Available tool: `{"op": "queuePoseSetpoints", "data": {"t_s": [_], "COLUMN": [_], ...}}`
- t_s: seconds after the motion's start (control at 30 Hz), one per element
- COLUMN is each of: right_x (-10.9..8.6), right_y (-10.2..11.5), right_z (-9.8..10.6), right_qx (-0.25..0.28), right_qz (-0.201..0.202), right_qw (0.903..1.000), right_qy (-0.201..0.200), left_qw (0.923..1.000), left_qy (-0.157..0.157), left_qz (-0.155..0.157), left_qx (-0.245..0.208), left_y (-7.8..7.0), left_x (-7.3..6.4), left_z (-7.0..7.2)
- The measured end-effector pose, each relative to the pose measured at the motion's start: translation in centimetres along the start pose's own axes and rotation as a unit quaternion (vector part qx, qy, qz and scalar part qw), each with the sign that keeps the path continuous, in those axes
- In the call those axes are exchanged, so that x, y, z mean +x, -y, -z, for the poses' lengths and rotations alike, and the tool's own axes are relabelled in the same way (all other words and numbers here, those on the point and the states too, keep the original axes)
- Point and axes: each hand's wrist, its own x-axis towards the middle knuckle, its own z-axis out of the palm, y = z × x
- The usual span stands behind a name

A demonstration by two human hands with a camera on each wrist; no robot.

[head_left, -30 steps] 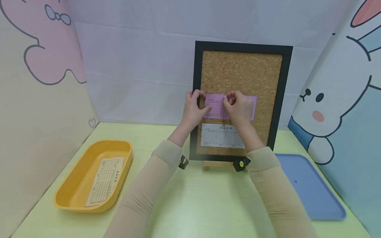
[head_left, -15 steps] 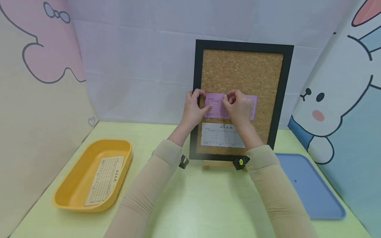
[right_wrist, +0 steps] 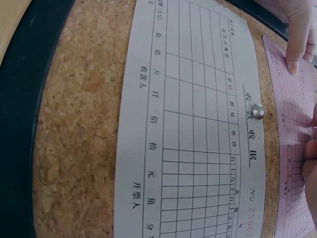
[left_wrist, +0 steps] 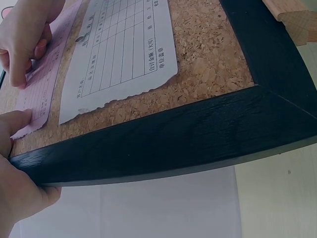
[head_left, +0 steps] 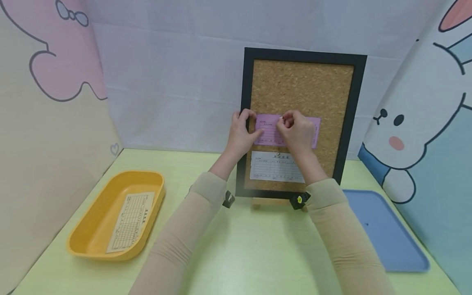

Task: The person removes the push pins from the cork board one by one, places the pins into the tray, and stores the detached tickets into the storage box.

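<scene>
A framed cork board (head_left: 302, 86) stands upright on the table. Across its middle lies a pink receipt slip (head_left: 268, 132), partly covered by my hands. My left hand (head_left: 239, 134) grips the board's left frame, with the thumb pressing the slip's lower left end. My right hand (head_left: 299, 132) pinches a small silvery push pin (head_left: 282, 117) at the slip's top edge; the fingertips hide most of it. Below, a white receipt slip (right_wrist: 198, 124) is fixed by a round metal pin (right_wrist: 257, 111) near its printed heading.
A yellow tray (head_left: 86, 221) on the left holds a cream-coloured form (head_left: 130, 221). On the right lies a blue tray (head_left: 391, 237) with a small dark thing on it, partly behind my right sleeve. A wooden stand (head_left: 271, 202) shows under the board.
Both hands stay at the pink slip in nearly the same pose. The whole view has shifted slightly.
</scene>
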Motion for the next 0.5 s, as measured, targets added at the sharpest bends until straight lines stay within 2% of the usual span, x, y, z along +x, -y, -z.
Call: {"op": "queuePoseSetpoints", "data": {"t_s": [0.5], "right_x": [0.01], "right_y": [0.38], "right_z": [0.25], "right_qx": [0.015], "right_qz": [-0.009], "right_qw": [0.9998], "right_qy": [0.007], "left_qw": [1.0], "left_qy": [0.004], "left_qz": [0.003], "left_qx": [0.002], "left_y": [0.02], "left_x": [0.03], "left_z": [0.15]}}
